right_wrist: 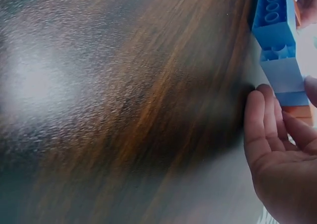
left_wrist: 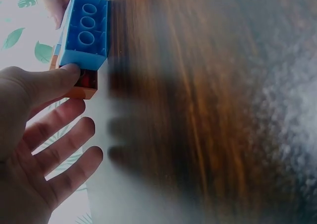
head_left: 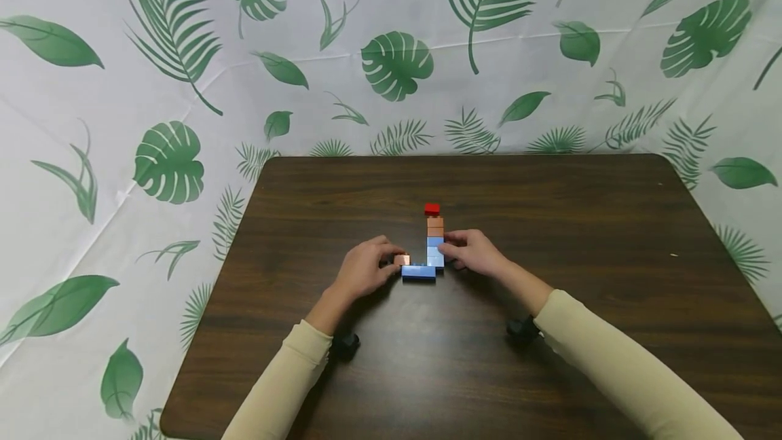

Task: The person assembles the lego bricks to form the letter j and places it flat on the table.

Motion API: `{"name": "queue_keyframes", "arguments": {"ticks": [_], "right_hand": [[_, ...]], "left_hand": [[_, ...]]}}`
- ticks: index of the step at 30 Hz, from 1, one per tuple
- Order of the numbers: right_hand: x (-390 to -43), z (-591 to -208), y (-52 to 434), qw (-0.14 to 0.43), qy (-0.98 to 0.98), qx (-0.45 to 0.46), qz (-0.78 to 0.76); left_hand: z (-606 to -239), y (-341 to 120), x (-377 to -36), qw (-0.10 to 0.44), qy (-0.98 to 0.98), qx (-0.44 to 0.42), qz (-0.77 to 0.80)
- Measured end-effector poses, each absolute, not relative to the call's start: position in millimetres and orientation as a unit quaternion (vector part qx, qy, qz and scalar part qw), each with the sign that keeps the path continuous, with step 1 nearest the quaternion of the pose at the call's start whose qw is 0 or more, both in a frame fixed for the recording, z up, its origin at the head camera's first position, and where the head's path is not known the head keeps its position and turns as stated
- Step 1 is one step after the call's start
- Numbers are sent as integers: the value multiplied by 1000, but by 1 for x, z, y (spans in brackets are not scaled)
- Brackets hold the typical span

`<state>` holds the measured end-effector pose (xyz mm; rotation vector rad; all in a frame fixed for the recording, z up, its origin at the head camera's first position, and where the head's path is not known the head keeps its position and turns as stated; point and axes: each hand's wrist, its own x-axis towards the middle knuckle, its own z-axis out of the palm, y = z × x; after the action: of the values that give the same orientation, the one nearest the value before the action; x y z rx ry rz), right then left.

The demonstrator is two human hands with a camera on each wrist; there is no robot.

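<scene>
Risk of separation: my left hand (head_left: 364,269) pinches the small orange brick (head_left: 401,260) at the blue base brick (head_left: 419,272), mid-table (head_left: 550,358). My right hand (head_left: 474,252) pinches the stacked column (head_left: 435,240); uneven pressure could tip it or pop a joint.

A dark wood-grain table (head_left: 550,331) with rounded corners carries an L-shaped block build (head_left: 430,250) near its middle. From a dark blue base (head_left: 418,272), a row of light blue, orange and red blocks runs toward 12 o'clock. An orange block (head_left: 401,260) sits at its 9 o'clock end.
</scene>
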<state>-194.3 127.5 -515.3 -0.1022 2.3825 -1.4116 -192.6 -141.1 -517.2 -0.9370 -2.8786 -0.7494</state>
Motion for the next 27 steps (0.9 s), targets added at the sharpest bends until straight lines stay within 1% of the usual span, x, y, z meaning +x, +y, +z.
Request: {"name": "queue_keyframes", "arguments": {"ticks": [8,14,27], "right_hand": [[-195,-513,121,201,857,-38,-473],[-196,-514,120,198,867,-57,-455],[-197,-514,119,206,867,-55,-451]], "left_hand": [[-521,-144,-192,15,-925,-292,-244],[-522,-145,-191,17,-928,-285,-237],[-525,-149,-191,23,-927,-285,-243]]}}
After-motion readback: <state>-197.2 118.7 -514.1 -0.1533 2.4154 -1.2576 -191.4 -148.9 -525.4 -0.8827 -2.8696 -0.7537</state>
